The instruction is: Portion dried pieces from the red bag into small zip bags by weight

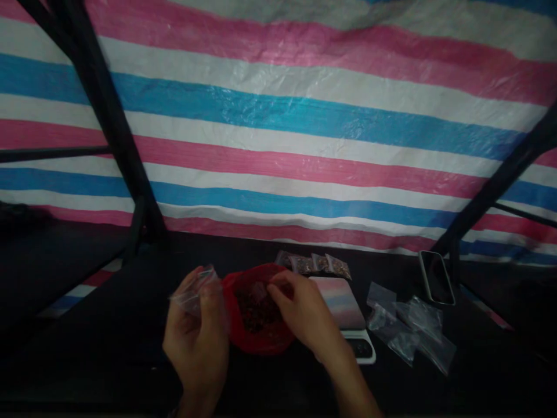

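My left hand (195, 337) is closed on a small clear plastic bag (202, 290), holding it up left of a red plastic bag (270, 345). The red bag stands with its mouth wide, and dark, loose, dried-looking bits (255, 313) lie inside. Over its right rim reaches my right hand (300, 305), fingers pinched together above the contents. A pale translucent piece (260, 291) shows by those fingertips; its kind is too blurred to tell. Just right of the red bag sits a digital scale (342, 305) with a shiny, reflecting top, partly behind my right hand.
Several filled little bags (319, 264) lie in a row behind the scale. Flat clear bags (411, 328) are spread to its right, with a phone (436, 278) beyond them. Dark metal posts (108, 116) frame the black table (108, 360) before a striped plastic sheet (304, 122).
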Demonstrator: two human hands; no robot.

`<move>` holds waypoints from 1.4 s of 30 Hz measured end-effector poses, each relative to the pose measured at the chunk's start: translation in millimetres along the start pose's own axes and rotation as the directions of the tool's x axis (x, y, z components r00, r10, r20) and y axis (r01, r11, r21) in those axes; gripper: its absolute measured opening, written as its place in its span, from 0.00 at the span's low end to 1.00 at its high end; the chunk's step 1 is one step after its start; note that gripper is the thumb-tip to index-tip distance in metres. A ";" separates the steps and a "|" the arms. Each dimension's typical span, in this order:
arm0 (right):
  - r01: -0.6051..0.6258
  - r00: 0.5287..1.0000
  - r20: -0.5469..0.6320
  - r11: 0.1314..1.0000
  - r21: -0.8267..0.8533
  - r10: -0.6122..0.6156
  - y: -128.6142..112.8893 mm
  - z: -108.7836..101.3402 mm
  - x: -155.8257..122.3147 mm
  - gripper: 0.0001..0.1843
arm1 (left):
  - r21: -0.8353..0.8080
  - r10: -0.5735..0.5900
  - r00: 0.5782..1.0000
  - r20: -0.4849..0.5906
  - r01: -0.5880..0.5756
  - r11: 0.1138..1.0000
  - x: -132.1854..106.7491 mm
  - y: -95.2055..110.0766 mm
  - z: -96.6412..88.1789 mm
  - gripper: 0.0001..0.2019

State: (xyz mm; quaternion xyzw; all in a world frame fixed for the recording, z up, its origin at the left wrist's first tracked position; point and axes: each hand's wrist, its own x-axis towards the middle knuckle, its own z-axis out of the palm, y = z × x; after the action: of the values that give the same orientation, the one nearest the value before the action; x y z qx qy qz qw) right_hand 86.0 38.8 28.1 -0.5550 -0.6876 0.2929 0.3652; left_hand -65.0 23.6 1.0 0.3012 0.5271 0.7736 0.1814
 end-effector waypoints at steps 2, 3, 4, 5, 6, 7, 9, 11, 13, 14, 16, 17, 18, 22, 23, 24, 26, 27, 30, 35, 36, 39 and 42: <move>-0.012 1.000 0.023 0.953 -0.302 0.020 -2.1 25.3 14.9 0.09 | 0.020 -0.043 0.997 -0.065 0.044 0.999 6.6 1.9 -7.3 0.23; -0.016 0.999 0.034 0.904 -0.427 0.034 -2.7 33.9 20.9 0.10 | 0.042 -0.062 0.995 -0.078 0.065 0.997 7.4 2.0 -11.0 0.23; -0.015 0.998 0.048 0.857 -0.515 0.047 -2.7 39.6 25.8 0.12 | 0.061 -0.081 0.994 -0.076 0.086 0.994 6.7 1.5 -14.6 0.23; -0.010 0.996 0.064 0.825 -0.566 0.056 -2.3 42.6 29.6 0.13 | 0.077 -0.107 0.993 -0.053 0.111 0.991 4.8 0.5 -18.1 0.24; 0.003 0.995 0.084 0.809 -0.588 0.058 -1.5 43.5 32.3 0.13 | 0.095 -0.144 0.990 -0.004 0.144 0.985 2.1 -1.1 -21.6 0.25; 0.021 0.994 0.101 0.807 -0.591 0.048 -0.4 42.9 34.1 0.14 | 0.113 -0.189 0.980 0.062 0.181 0.977 -1.2 -3.2 -25.0 0.26; 0.066 0.991 0.132 0.811 -0.581 0.013 2.0 40.8 35.7 0.16 | 0.162 -0.279 0.942 0.188 0.251 0.954 -8.4 -8.5 -31.9 0.29; 0.101 0.985 0.171 0.800 -0.591 0.003 3.9 41.0 36.2 0.17 | 0.244 -0.341 0.900 0.273 0.278 0.929 -15.4 -14.6 -39.5 0.31; 0.099 0.982 0.189 0.791 -0.604 0.022 5.4 44.1 36.8 0.17 | 0.329 -0.374 0.880 0.294 0.274 0.904 -21.6 -20.5 -47.0 0.33; 0.098 0.981 0.193 0.793 -0.602 0.025 6.0 45.6 37.2 0.18 | 0.359 -0.387 0.873 0.299 0.273 0.893 -24.3 -23.0 -50.2 0.33; 0.114 0.982 0.190 0.809 -0.576 -0.003 7.4 45.5 37.4 0.19 | 0.378 -0.422 0.848 0.321 0.294 0.878 -29.1 -26.5 -54.7 0.33; 0.129 0.982 0.189 0.817 -0.562 -0.025 8.1 43.0 36.7 0.19 | 0.369 -0.440 0.830 0.343 0.312 0.876 -31.1 -27.4 -55.7 0.33; 0.139 0.981 0.189 0.821 -0.554 -0.038 8.8 38.9 35.2 0.20 | 0.350 -0.451 0.813 0.369 0.328 0.878 -33.1 -27.7 -56.0 0.33; 0.078 0.980 0.191 0.785 -0.614 0.052 10.0 15.3 21.2 0.29 | 0.271 -0.486 0.761 0.430 0.405 0.873 -39.9 -25.5 -52.0 0.31; 0.066 0.978 0.196 0.771 -0.633 0.077 9.7 10.6 16.8 0.31 | 0.256 -0.498 0.754 0.428 0.427 0.867 -41.3 -24.9 -50.7 0.30; 0.063 0.976 0.199 0.757 -0.651 0.091 9.2 7.4 12.7 0.33 | 0.242 -0.509 0.745 0.432 0.448 0.861 -42.3 -24.8 -49.6 0.30; 0.060 0.976 0.192 0.730 -0.681 0.100 8.7 5.0 5.8 0.36 | 0.211 -0.523 0.714 0.465 0.484 0.849 -43.0 -26.1 -47.8 0.30; 0.051 0.977 0.183 0.721 -0.691 0.106 9.3 5.4 3.2 0.37 | 0.196 -0.527 0.695 0.489 0.501 0.843 -42.7 -27.6 -47.0 0.30; -0.007 0.977 0.152 0.735 -0.678 0.150 16.4 8.7 -3.0 0.39 | 0.159 -0.539 0.665 0.517 0.544 0.824 -39.5 -33.4 -44.6 0.32; 0.006 0.981 0.175 0.878 -0.478 0.089 32.7 9.3 -13.2 0.29 | 0.174 -0.605 0.673 0.425 0.595 0.785 -35.9 -32.5 -44.8 0.35; -0.001 0.981 0.174 0.889 -0.458 0.091 33.5 8.8 -14.4 0.26 | 0.211 -0.637 0.665 0.391 0.609 0.765 -37.2 -29.1 -46.2 0.34; -0.031 0.982 0.146 0.866 -0.499 0.119 30.1 7.0 -15.3 0.23 | 0.306 -0.699 0.643 0.314 0.628 0.716 -46.6 -15.8 -50.2 0.32; -0.042 0.986 0.112 0.834 -0.550 0.123 23.7 5.7 -14.4 0.22 | 0.311 -0.676 0.660 0.329 0.600 0.737 -59.1 -6.1 -49.9 0.28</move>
State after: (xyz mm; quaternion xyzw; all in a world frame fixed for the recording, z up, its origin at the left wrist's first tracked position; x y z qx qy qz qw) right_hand 96.0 29.8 3.2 -0.6429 -0.7421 0.1392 0.1288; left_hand -53.5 -44.7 -34.0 0.2705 0.6125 0.5265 0.5239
